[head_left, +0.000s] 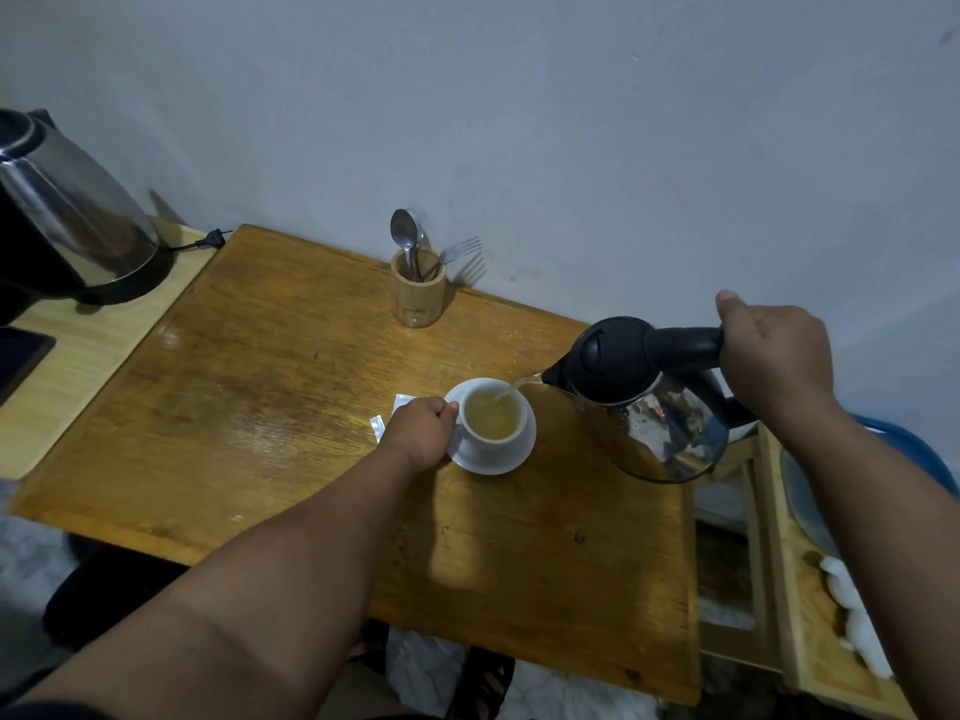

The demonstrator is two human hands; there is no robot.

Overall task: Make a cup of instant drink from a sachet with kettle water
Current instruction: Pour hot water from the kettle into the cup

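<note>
A white cup (pixel 493 436) stands on a white saucer (pixel 511 459) in the middle of the wooden table (pixel 270 407). Yellowish liquid fills most of the cup. My left hand (pixel 421 431) grips the cup's handle on its left side. My right hand (pixel 769 356) grips the black handle of a steel kettle with a black lid (pixel 654 402). The kettle is tilted left above the table, and a thin stream of water runs from its spout into the cup. Torn white sachet pieces (pixel 378 423) lie on the table just left of my left hand, partly hidden by it.
A wooden holder (pixel 418 293) with a spoon and forks stands at the table's far edge by the wall. A second steel kettle (pixel 67 215) sits on a black base on a lower pale shelf at the left. A wooden rack (pixel 779 563) stands at the right.
</note>
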